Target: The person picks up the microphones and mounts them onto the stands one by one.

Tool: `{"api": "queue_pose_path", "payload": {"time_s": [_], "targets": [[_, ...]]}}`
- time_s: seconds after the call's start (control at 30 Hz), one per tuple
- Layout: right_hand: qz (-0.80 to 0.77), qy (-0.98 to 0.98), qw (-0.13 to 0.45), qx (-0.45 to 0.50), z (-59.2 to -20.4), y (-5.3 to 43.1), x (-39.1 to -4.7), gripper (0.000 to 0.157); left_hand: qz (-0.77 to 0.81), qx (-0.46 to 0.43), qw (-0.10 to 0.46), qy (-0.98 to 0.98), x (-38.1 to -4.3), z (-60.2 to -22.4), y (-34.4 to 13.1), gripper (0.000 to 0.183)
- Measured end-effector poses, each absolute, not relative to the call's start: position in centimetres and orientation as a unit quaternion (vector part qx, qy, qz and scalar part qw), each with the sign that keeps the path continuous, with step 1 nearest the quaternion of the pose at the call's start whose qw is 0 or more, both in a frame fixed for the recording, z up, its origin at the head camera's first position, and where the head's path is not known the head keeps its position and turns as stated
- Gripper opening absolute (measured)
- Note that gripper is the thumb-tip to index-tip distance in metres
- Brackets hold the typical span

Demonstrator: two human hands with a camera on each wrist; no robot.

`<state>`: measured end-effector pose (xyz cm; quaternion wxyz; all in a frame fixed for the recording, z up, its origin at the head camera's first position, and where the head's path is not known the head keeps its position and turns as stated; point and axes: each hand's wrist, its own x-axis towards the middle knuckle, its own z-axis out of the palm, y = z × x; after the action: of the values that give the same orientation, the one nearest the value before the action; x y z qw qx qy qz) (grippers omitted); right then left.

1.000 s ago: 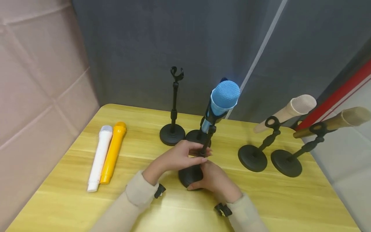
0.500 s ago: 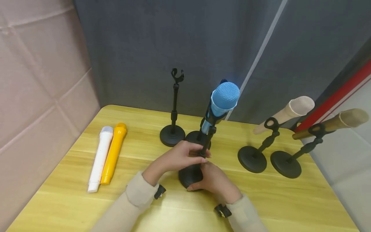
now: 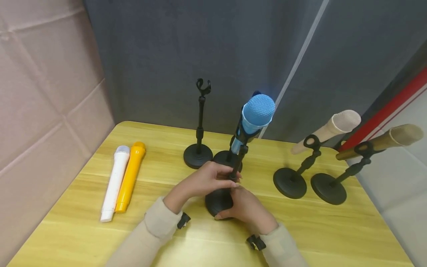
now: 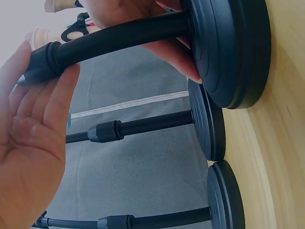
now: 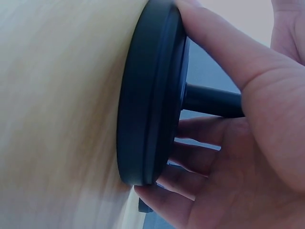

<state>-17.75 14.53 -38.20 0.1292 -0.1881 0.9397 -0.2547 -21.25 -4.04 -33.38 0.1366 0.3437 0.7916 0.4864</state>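
In the head view a blue microphone [image 3: 258,110] is clipped at a tilt in the black microphone stand [image 3: 217,203] at the table's middle. My left hand [image 3: 207,180] grips the stand's upright; in the left wrist view its thumb and fingers close round the collar [image 4: 44,63]. Low down, my right hand [image 3: 251,208] holds the round base, thumb on the near rim and fingers round the far side, as the right wrist view shows of the base [image 5: 150,105]. The base sits right at the tabletop.
Behind stand a second stand's base [image 3: 221,157] and a stand with a bare clip [image 3: 198,155]. White [image 3: 115,181] and yellow microphones [image 3: 131,177] lie at left. At right, two stands hold a beige [image 3: 333,128] and a brown-gold microphone [image 3: 390,141]. A grey curtain [image 3: 160,66] hangs behind the table.
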Motion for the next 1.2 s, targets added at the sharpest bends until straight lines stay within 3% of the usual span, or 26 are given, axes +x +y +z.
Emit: {"api": "queue_pose_path", "payload": {"time_s": [1.2], "targets": [[-0.251,0.941,0.142,-0.177,-37.95,14.51,-17.63,0.112,0.493,0.319,0.097,0.804,-20.75,-32.95,-3.67,0.023]]}}
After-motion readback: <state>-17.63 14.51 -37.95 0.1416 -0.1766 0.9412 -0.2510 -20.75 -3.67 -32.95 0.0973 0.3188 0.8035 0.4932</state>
